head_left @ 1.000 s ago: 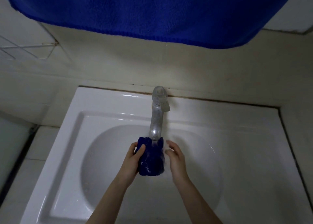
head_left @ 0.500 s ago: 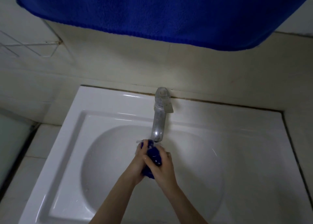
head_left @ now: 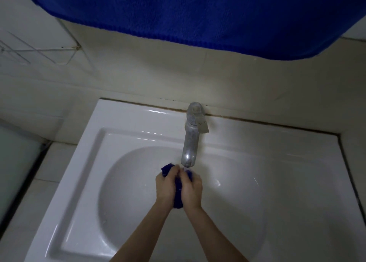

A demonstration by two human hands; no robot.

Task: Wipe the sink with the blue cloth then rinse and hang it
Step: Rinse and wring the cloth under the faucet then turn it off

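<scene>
Squeezing the cloth (head_left: 178, 197) between them, your left hand (head_left: 166, 186) and right hand (head_left: 191, 191) clench it, fingers closed, over the sink (head_left: 126, 131) bowl, just below the tap (head_left: 191, 143); a towel (head_left: 198, 12) hangs above.

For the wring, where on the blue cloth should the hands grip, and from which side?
Grip the blue cloth along its bunched middle, left hand and right hand closing from opposite sides. It hangs as a narrow wad below the faucet, so side grips probably suit twisting.
</scene>
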